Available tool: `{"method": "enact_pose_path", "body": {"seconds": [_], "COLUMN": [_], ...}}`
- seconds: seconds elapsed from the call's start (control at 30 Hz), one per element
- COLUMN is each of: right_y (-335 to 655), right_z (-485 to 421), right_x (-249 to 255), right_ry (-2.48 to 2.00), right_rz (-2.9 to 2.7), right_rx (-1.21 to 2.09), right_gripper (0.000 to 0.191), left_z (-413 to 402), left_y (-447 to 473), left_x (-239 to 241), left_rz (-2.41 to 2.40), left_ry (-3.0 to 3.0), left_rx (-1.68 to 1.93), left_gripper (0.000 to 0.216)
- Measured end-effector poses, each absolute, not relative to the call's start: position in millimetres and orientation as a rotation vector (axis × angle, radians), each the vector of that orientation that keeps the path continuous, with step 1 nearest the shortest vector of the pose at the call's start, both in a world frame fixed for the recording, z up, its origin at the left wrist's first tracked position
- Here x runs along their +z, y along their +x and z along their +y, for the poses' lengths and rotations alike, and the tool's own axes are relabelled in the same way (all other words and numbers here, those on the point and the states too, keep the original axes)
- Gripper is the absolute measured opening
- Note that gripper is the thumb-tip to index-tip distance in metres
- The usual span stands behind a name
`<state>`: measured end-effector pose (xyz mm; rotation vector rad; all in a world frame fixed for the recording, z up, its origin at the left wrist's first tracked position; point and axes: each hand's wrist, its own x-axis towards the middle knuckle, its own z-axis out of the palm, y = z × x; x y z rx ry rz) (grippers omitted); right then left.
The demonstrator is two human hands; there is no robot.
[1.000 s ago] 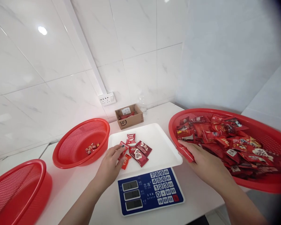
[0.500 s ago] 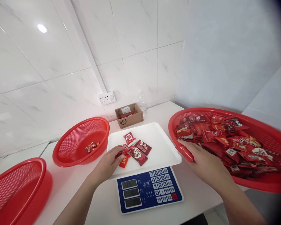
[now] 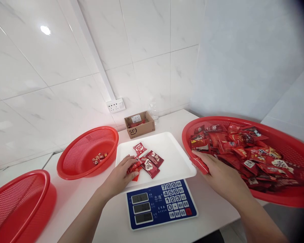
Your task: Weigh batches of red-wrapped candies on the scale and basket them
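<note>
My left hand (image 3: 121, 173) is over the left side of the white scale tray (image 3: 177, 162), its fingers and thumb closed around a small red packet (image 3: 134, 166). Beside it on the tray lie several flat red and dark-red packets (image 3: 150, 167). At the tray's right edge, my right hand (image 3: 215, 168) pinches another shiny red packet (image 3: 200, 164). That hand is next to the rim of a big red basket (image 3: 192, 122) heaped with red packets (image 3: 243, 148). Below the tray is the scale's blue keypad panel (image 3: 162, 204) with lit displays.
A red mesh basket (image 3: 71, 162) with a few small wrapped pieces (image 3: 99, 158) stands to the left. Another red basket (image 3: 27, 216) is nearer on that side. Behind the tray are a small cardboard box (image 3: 142, 129), a clear plastic bottle (image 3: 153, 109) and a wall socket (image 3: 116, 105).
My left hand has shifted slightly, its fingers lower over the packets on the tray. The scale's display digits have changed. My right hand stays in place with its packet.
</note>
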<state>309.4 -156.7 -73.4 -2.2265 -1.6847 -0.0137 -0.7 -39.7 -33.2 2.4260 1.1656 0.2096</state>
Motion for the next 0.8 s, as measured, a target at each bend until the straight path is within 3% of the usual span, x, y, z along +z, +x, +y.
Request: {"method": "enact_pose_path", "body": {"seconds": [0.5, 0.7, 0.8], "right_y": [309, 309, 308], "right_z": [-156, -155, -156], "right_x": [-72, -74, -73], "right_ry": [-2.201, -2.189, -2.177], "right_rz": [-1.686, -1.675, -1.679], "right_rx": [-0.054, -0.067, -0.077], "right_gripper": [0.052, 0.052, 0.052], "left_z": [-24, -15, -11], "left_y": [13, 21, 20], "left_x": [-21, -26, -29], "left_rz": [1.070, 1.030, 0.982], "left_ry": [2.426, 2.499, 2.547], "left_rx": [0.211, 0.187, 0.132], "left_gripper": [0.026, 0.048, 0.047]}}
